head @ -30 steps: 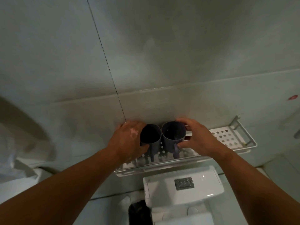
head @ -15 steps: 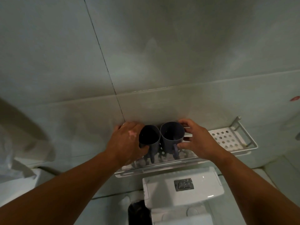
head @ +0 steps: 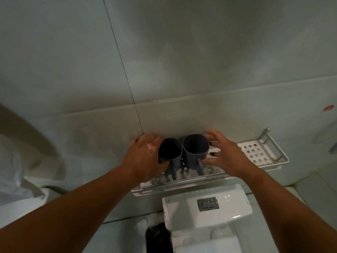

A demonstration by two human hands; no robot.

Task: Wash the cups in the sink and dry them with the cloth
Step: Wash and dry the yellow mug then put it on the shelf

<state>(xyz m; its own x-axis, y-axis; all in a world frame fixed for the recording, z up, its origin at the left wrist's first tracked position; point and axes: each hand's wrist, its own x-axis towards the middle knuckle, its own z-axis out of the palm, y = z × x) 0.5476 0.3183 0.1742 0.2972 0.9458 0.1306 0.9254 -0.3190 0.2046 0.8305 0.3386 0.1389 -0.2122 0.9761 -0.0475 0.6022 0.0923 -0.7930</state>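
White perforated wall shelf (head: 255, 152) with metal rail, mounted on grey tiled wall (head: 182, 61). Dark grout line (head: 125, 75) runs down the tiles. Red mark (head: 329, 107) on wall, far right. White toilet cistern (head: 207, 207) directly below shelf, chrome dual flush button (head: 207, 203) on top. Black object (head: 157, 236) left of cistern, unclear what.

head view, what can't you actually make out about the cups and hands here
- Left cup: its left wall is hidden by the left hand; its inside is too dark to read.
- Right cup: whether the right hand touches it cannot be told; its fingers are spread beside it.
- Shelf: its left end lies under the hand and cups.
- Sink and cloth: neither can be identified in the head view.
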